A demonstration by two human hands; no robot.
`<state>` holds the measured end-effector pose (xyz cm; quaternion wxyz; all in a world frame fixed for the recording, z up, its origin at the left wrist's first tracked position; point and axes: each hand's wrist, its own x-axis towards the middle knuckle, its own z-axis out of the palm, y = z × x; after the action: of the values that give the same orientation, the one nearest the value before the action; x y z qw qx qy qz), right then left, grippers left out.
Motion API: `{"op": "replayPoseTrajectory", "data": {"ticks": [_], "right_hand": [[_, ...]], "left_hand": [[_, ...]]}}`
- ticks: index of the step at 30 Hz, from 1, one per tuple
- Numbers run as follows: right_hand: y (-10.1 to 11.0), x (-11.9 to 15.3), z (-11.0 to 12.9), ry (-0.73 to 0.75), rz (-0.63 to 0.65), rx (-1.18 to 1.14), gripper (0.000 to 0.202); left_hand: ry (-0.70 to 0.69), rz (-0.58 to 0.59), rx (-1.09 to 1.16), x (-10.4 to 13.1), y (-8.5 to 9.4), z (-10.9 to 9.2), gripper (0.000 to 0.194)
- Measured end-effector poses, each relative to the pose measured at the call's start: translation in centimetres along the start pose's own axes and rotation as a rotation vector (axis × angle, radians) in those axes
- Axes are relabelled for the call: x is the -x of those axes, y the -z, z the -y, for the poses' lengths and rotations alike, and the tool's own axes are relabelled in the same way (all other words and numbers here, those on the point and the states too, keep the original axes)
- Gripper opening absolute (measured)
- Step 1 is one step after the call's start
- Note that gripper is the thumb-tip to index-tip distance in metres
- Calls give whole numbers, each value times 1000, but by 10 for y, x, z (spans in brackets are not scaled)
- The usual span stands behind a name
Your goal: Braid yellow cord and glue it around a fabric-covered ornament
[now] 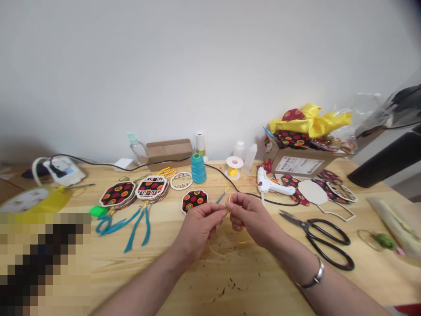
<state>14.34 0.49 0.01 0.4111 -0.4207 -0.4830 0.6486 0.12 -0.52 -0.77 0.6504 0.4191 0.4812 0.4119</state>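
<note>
Both hands meet over the middle of the wooden table, fingertips nearly touching. My left hand [207, 221] pinches a thin yellow cord [229, 200], whose loose end trails below the fingers. The same cord runs between the thumb and fingers of my right hand [246, 215], which is also closed. Just beyond the hands lies a teal tassel [221, 197] with a yellow tip. A black fabric-covered piece [194, 201] with red and orange flowers and a pale edge rests behind my left hand. Whether the cord is knotted is hidden by the fingers.
To the right lie black-handled scissors [315, 235] and a white glue gun [272, 184]. A teal thread cone [198, 169] and a yellow cord spool [234, 169] stand behind. At left are stacked ornaments [151, 188] with teal tassels. A cardboard box [296, 164] holds fabric.
</note>
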Motion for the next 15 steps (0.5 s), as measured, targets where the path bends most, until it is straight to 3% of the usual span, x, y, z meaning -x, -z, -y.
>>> {"op": "replayPoseTrajectory", "data": {"ticks": [15], "right_hand": [[7,-2,3,57,-90,243,20]], "left_hand": [[29,51,-26,1,0,-4,23]]}}
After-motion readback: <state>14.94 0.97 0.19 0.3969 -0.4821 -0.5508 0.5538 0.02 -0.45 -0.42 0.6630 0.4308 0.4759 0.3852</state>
